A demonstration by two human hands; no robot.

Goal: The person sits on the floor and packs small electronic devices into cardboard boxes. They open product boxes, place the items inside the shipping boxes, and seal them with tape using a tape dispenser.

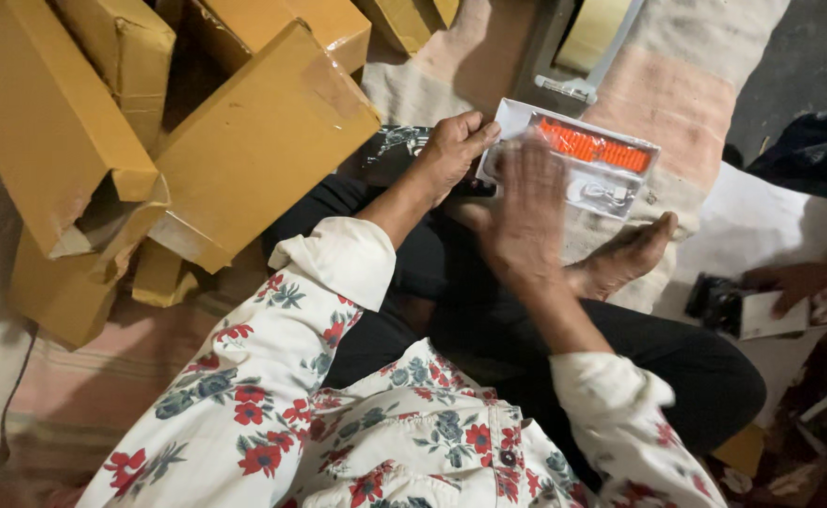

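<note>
I sit cross-legged in a floral shirt and black trousers. My left hand grips the near-left end of a clear plastic tray that holds an orange ridged piece and a small coiled cable. My right hand is blurred with motion, fingers spread, flat over the tray's left part. A dark printed packet lies under my left hand. My bare foot rests just below the tray.
Several tan cardboard boxes are piled at the upper left. A pale woven mat covers the floor. At the right edge another person's hand holds a white card beside a small black object.
</note>
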